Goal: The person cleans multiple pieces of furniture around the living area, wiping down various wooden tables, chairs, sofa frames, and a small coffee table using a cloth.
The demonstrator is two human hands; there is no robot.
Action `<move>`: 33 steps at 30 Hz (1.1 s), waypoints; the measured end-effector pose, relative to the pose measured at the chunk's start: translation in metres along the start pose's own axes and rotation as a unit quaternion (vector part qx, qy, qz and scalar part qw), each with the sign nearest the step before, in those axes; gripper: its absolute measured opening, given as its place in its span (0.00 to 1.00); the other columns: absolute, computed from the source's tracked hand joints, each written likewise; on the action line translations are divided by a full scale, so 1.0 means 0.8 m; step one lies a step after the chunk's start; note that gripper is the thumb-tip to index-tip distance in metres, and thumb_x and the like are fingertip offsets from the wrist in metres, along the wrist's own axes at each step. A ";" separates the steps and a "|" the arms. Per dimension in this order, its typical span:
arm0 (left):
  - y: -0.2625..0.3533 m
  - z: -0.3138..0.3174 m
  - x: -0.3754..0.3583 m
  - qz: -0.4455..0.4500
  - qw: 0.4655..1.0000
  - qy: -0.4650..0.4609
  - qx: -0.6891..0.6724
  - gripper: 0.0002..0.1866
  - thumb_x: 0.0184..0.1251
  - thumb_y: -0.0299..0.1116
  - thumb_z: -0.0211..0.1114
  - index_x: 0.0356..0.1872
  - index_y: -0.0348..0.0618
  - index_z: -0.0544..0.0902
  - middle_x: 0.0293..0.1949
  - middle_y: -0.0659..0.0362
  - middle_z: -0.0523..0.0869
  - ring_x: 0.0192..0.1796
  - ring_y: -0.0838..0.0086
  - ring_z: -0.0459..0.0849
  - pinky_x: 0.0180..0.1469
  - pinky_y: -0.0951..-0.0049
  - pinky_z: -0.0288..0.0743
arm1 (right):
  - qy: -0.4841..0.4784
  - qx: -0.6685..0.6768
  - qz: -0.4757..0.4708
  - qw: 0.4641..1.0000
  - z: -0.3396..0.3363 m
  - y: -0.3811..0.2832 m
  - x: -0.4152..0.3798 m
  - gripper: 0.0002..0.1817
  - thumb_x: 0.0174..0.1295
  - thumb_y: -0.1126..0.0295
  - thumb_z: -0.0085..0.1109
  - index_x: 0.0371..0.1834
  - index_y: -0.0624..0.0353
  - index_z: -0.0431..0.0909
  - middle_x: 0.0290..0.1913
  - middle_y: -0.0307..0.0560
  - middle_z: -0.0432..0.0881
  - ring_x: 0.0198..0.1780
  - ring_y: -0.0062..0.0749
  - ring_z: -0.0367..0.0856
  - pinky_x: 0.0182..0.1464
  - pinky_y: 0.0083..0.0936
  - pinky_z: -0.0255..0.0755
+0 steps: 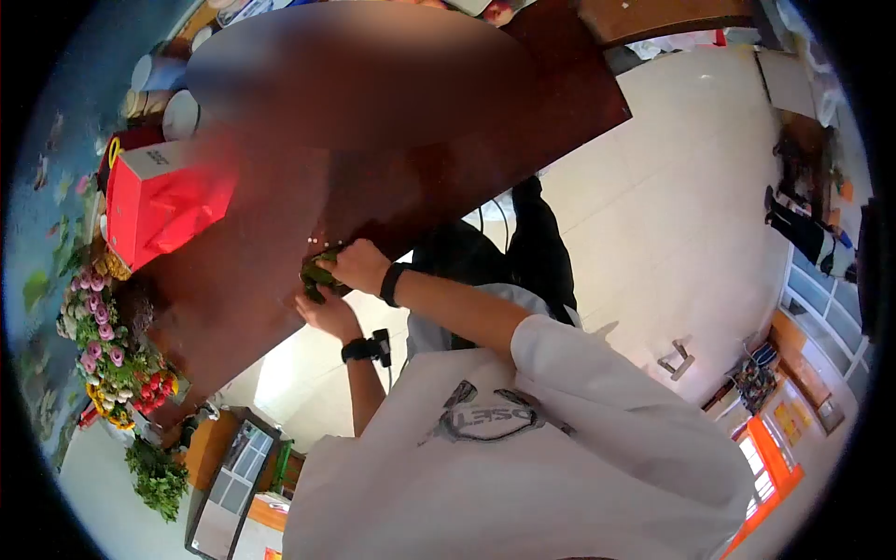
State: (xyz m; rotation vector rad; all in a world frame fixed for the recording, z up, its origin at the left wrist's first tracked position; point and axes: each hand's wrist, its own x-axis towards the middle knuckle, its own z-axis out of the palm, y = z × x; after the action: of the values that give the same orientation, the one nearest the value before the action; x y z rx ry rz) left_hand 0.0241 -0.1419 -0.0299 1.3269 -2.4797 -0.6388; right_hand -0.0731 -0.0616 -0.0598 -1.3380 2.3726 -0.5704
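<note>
Head view. At 9 o'clock, not far off centre: green item (317, 271), gripped by both hands, at near edge of dark table (271, 224); resting or lifted, cannot tell. From item's 3 o'clock: right hand (359, 266), fingers bent, clamped on upper part. From item's 6 o'clock: left hand (327, 315), fingers and thumb together on lower end. Black band (392, 284) on right wrist; black strap (357, 350) with small block on left. White bits (327, 241) on tabletop, just off item's 12 o'clock. Farther out, between 9 and 10: red box (168, 210) on table. Just below 9: pink flowers (98, 313). Around 8: green plant (156, 478). Toward 6: white shirt (523, 457). Far 3: another person (810, 235). At 4: orange frame (782, 481). Toward 11-12: blurred patch over table, contents unreadable.
</note>
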 end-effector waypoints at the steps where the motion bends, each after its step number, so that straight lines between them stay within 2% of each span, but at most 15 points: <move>1: 0.013 0.017 -0.004 0.030 0.999 0.016 0.014 0.17 0.64 0.23 0.64 0.54 0.31 0.80 0.50 0.40 0.81 0.55 0.44 0.79 0.59 0.50 0.75 | -0.001 -0.001 0.001 1.000 -0.013 0.015 -0.002 0.24 0.69 0.64 0.50 0.69 0.41 0.73 0.28 0.43 0.87 0.30 0.38 0.88 0.28 0.34 0.79; 6: 0.185 0.115 0.008 0.076 0.994 -0.071 -0.022 0.18 0.69 0.23 0.59 0.58 0.32 0.82 0.54 0.37 0.77 0.59 0.44 0.76 0.63 0.50 0.70 | 0.022 -0.066 0.116 0.991 -0.131 0.155 -0.049 0.28 0.68 0.64 0.51 0.73 0.40 0.68 0.32 0.48 0.88 0.31 0.40 0.89 0.27 0.38 0.79; 7: 0.217 0.146 0.006 0.155 0.986 -0.047 -0.044 0.19 0.69 0.24 0.59 0.59 0.33 0.81 0.54 0.39 0.77 0.57 0.45 0.76 0.61 0.50 0.70 | 0.022 -0.078 0.146 0.986 -0.159 0.190 -0.062 0.29 0.67 0.64 0.52 0.74 0.41 0.66 0.32 0.49 0.88 0.31 0.40 0.89 0.27 0.39 0.79; 10: 0.346 0.219 -0.009 0.273 0.955 -0.096 -0.070 0.18 0.71 0.27 0.57 0.59 0.35 0.79 0.53 0.43 0.78 0.55 0.48 0.76 0.56 0.53 0.70 | 0.030 -0.139 0.228 0.963 -0.224 0.294 -0.108 0.20 0.66 0.68 0.54 0.62 0.50 0.77 0.30 0.46 0.88 0.32 0.40 0.90 0.28 0.37 0.81; 11: 0.386 0.253 -0.019 0.253 0.950 -0.144 -0.109 0.18 0.72 0.28 0.56 0.59 0.34 0.78 0.53 0.43 0.78 0.56 0.48 0.75 0.57 0.54 0.70 | 0.032 -0.145 0.271 0.951 -0.247 0.325 -0.127 0.17 0.65 0.69 0.55 0.57 0.51 0.81 0.30 0.47 0.88 0.33 0.40 0.90 0.29 0.38 0.81; 13: 0.459 0.298 -0.054 0.309 0.931 -0.155 -0.115 0.21 0.67 0.25 0.60 0.61 0.34 0.78 0.58 0.39 0.77 0.60 0.46 0.73 0.65 0.53 0.67 | -0.001 -0.173 0.324 0.930 -0.272 0.390 -0.167 0.10 0.64 0.69 0.57 0.45 0.51 0.86 0.31 0.50 0.88 0.35 0.42 0.90 0.31 0.39 0.83; 16: 0.541 0.367 -0.106 0.355 0.900 -0.185 -0.175 0.23 0.66 0.23 0.60 0.63 0.32 0.76 0.63 0.38 0.75 0.63 0.45 0.73 0.67 0.55 0.68 | 0.020 -0.191 0.385 0.903 -0.300 0.456 -0.233 0.09 0.65 0.68 0.56 0.40 0.52 0.87 0.33 0.52 0.89 0.36 0.43 0.90 0.35 0.39 0.83; 18: 0.591 0.368 -0.131 0.385 0.886 -0.194 -0.171 0.24 0.65 0.23 0.61 0.63 0.32 0.76 0.64 0.39 0.75 0.63 0.45 0.73 0.68 0.56 0.68 | 0.075 -0.223 0.434 0.869 -0.303 0.485 -0.269 0.08 0.65 0.66 0.58 0.34 0.54 0.86 0.35 0.54 0.88 0.38 0.52 0.89 0.38 0.43 0.84; 19: 0.606 0.369 -0.142 0.399 0.877 -0.224 -0.150 0.24 0.65 0.23 0.61 0.63 0.31 0.76 0.64 0.40 0.75 0.63 0.46 0.73 0.67 0.56 0.70 | 0.073 -0.225 0.433 0.870 -0.312 0.488 -0.281 0.08 0.65 0.66 0.58 0.34 0.54 0.86 0.35 0.54 0.88 0.38 0.52 0.89 0.38 0.43 0.84; 20: 0.615 0.367 -0.150 0.413 0.865 -0.255 -0.128 0.23 0.65 0.23 0.61 0.63 0.31 0.76 0.64 0.41 0.75 0.63 0.46 0.73 0.66 0.57 0.72 | 0.050 -0.191 0.449 0.871 -0.320 0.489 -0.292 0.10 0.66 0.67 0.55 0.44 0.55 0.83 0.37 0.55 0.89 0.38 0.51 0.89 0.37 0.43 0.83; 21: 0.616 0.370 -0.150 0.411 0.866 -0.257 -0.123 0.24 0.64 0.23 0.61 0.63 0.34 0.77 0.65 0.44 0.75 0.64 0.47 0.73 0.64 0.57 0.75 | 0.028 -0.156 0.465 0.871 -0.324 0.483 -0.298 0.15 0.68 0.67 0.52 0.54 0.57 0.81 0.38 0.56 0.89 0.38 0.50 0.90 0.37 0.43 0.83; 25: 0.544 0.332 -0.155 0.456 0.839 -0.257 -0.147 0.23 0.61 0.20 0.61 0.60 0.35 0.79 0.59 0.47 0.78 0.59 0.53 0.77 0.59 0.62 0.79 | 0.080 -0.126 0.524 0.839 -0.285 0.430 -0.299 0.19 0.68 0.68 0.51 0.61 0.57 0.77 0.39 0.58 0.89 0.38 0.53 0.89 0.37 0.44 0.83; 27: 0.487 0.298 -0.150 0.466 0.829 -0.275 -0.141 0.23 0.62 0.20 0.59 0.61 0.37 0.79 0.60 0.47 0.77 0.60 0.52 0.76 0.62 0.60 0.77 | 0.038 -0.117 0.528 0.840 -0.247 0.395 -0.302 0.37 0.66 0.65 0.57 0.79 0.53 0.57 0.34 0.59 0.88 0.36 0.54 0.88 0.38 0.47 0.83; 32: 0.293 0.194 -0.098 0.350 0.875 -0.300 -0.147 0.27 0.62 0.19 0.59 0.65 0.45 0.78 0.61 0.45 0.76 0.64 0.50 0.74 0.65 0.58 0.73 | 0.000 -0.112 0.400 0.910 -0.167 0.241 -0.241 0.43 0.59 0.69 0.59 0.79 0.63 0.54 0.26 0.53 0.86 0.26 0.45 0.87 0.29 0.41 0.81; 33: 0.256 0.156 -0.076 0.378 0.876 -0.287 -0.085 0.29 0.60 0.19 0.62 0.65 0.46 0.78 0.62 0.45 0.75 0.64 0.50 0.74 0.65 0.58 0.72 | -0.004 -0.118 0.345 0.931 -0.147 0.210 -0.226 0.42 0.61 0.68 0.57 0.80 0.65 0.52 0.26 0.53 0.86 0.26 0.46 0.87 0.28 0.41 0.81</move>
State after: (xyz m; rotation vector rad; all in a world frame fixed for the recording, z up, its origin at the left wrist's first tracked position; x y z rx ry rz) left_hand -0.1429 0.0408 -0.0391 0.0126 -2.9661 -1.0973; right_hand -0.1634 0.1940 -0.0244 -0.4879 2.7295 -0.0721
